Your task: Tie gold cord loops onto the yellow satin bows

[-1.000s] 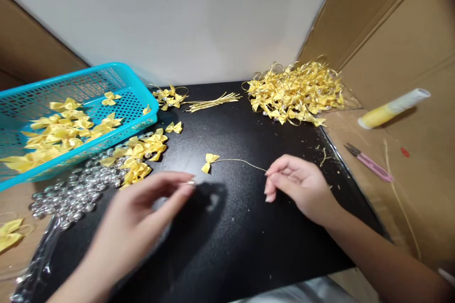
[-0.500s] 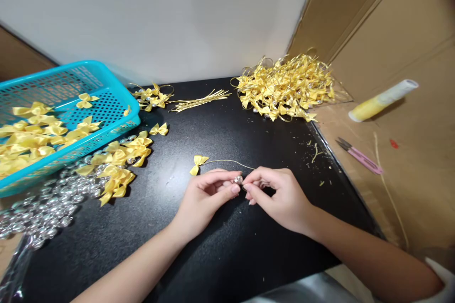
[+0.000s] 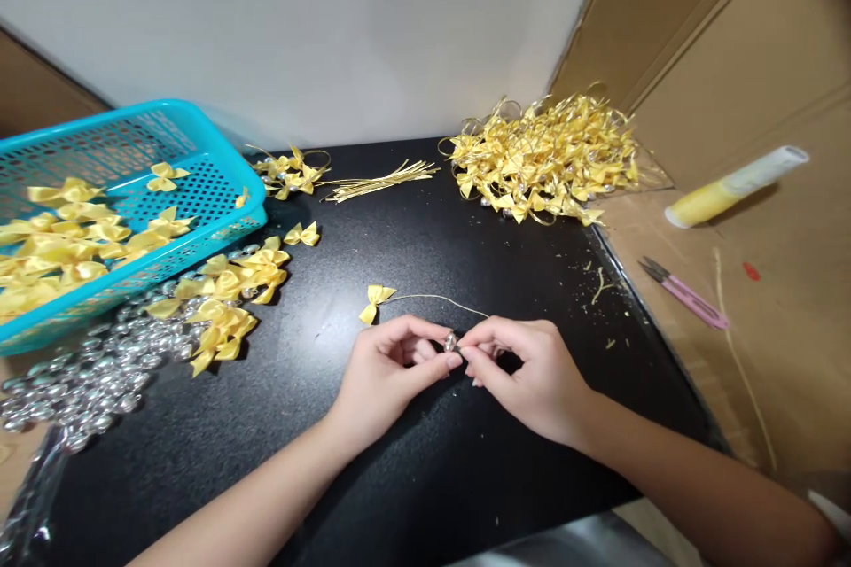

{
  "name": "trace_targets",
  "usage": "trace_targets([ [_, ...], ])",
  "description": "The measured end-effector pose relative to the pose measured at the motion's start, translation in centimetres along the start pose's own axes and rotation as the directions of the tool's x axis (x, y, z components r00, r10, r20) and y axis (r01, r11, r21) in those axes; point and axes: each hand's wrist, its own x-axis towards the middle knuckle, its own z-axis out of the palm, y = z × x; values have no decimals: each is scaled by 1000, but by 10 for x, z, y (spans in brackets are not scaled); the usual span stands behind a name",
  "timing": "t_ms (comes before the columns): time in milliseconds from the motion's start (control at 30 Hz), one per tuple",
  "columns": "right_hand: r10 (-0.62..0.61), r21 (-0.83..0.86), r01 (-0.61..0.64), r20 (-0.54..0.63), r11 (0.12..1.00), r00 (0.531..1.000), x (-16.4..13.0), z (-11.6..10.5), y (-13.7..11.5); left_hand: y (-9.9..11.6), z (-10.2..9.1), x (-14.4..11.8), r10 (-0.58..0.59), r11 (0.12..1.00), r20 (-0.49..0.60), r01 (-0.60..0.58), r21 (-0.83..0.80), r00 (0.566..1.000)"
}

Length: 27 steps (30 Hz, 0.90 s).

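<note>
Between the thumb and fingers of my left hand is a small silver bell, its surface shiny. My right hand pinches right beside the bell, the fingertips of both hands almost meeting. A thin gold cord runs from my right fingers to a yellow ribbon bow, which lies on the black tabletop just beyond my left hand. Exactly how the cord end meets the bell is hidden by my fingertips.
At left, a turquoise basket holds yellow bows, with silver bells and more bows beside it. Gold cords lie at the back near a heap of finished-looking bows. Pink-handled snips and a tube are right.
The view has shifted slightly. Both hands keep their pinch near the bell, which now sits turned a little differently between the fingertips. The bow still lies on the table.
</note>
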Motion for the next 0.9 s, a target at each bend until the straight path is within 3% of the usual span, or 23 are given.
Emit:
trace_targets([
  [300,16,134,-28,92,991,996,-2,3,2,2,-3,-2,173,981,95,-180,68,980],
  [500,18,213,-36,86,976,996,-2,7,3,1,-3,-4,271,947,42,-275,167,962],
  [733,46,228,-41,-16,973,999,-3,16,7,0,-1,-7,492,779,64,-471,414,868],
  [900,-73,89,80,-77,993,994,1,12,10,5,-6,-8,595,679,41,-529,508,803],
])
